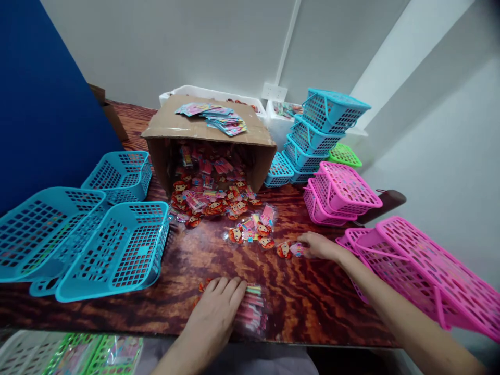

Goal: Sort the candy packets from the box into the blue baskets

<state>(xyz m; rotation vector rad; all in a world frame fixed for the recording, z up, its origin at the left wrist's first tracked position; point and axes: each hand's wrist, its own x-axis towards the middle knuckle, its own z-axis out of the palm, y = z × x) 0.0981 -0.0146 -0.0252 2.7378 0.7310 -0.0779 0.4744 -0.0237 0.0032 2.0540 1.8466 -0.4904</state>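
Note:
My left hand (223, 301) is bent over a stack of clear plastic packets (252, 312) near the table's front edge. Pink and pale sticks show at the stack's right end, and its left part is hidden under my fingers. Farther to the right, my right hand (315, 245) has its fingers closed on the end of a single packet (289, 249) with a red-haired cartoon figure. A few similar packets (252, 230) lie loose just beyond it. Many more packets (214, 200) spill out of a cardboard box (260, 166) lying on its side.
Blue baskets (117, 250) stand on the left. On the right are pink baskets (344, 190) with lids, a larger pink basket (425, 271) and a tall stack of blue baskets (326, 117). Printed cards (222, 121) lie on the box. Green baskets (96, 354) sit below the table's edge.

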